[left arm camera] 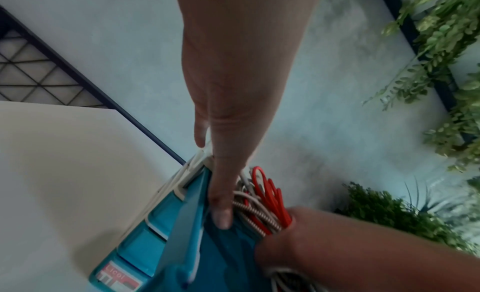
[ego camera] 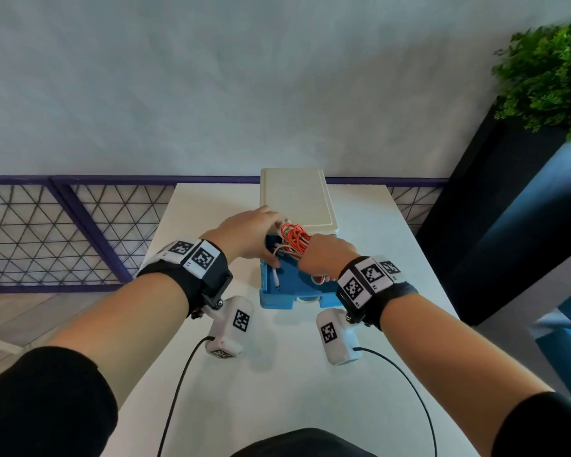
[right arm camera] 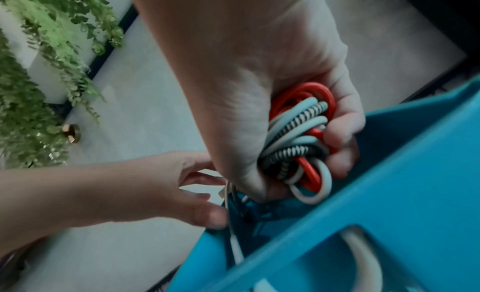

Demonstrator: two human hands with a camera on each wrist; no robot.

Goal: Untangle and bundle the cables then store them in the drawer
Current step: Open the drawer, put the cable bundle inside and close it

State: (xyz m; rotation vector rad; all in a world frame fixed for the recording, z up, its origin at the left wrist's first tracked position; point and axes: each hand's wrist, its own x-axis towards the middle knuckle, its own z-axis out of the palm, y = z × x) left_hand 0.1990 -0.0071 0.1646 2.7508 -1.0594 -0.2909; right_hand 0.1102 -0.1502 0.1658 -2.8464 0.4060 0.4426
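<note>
The right hand is curled tightly around a bundle of cables, red, pale grey and black-and-white braided loops bunched together in its fist. It holds the bundle low inside the open blue drawer, which is pulled out toward the person from a small cream-topped drawer unit standing on a white table. Red loops stick up out of the fist, just in front of the unit. The left hand reaches over the drawer's left side; its fingers are fairly straight and relaxed, with the thumb lying along the inside of the drawer's left wall, touching the grey cable strands. A white cable end lies on the drawer floor below that hand. A leafy green plant stands at the far right.
</note>
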